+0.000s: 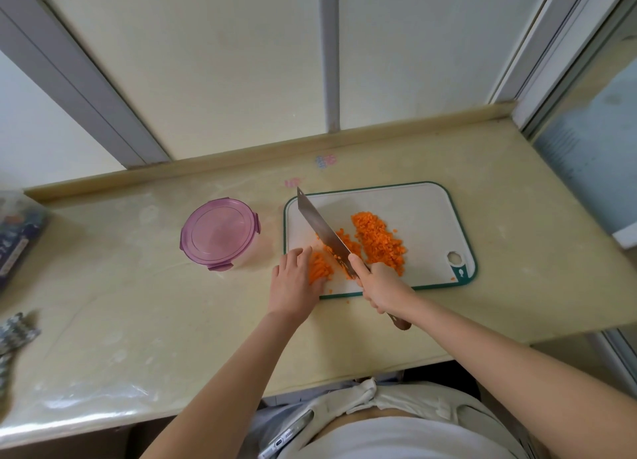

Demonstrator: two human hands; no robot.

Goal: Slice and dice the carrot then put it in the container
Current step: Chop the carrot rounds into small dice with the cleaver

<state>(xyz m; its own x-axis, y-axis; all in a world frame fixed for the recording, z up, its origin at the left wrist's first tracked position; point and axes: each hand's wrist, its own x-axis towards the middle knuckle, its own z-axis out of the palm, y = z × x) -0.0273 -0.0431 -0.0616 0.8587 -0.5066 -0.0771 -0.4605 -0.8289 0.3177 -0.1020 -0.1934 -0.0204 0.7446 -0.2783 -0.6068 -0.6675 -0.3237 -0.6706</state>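
Toward the right end of the surface (138, 303), the right grip (381, 286) is curled tight round the handle of a cleaver (324, 231), whose blade slants across a white cutting board (413, 210). The left grip (296, 279) lies flat, fingers extended, pressing carrot strips (319, 267) just left of the blade. Diced carrot (377, 241) is heaped right of the blade. The purple-lidded container (220, 234) stands left of the board, apart.
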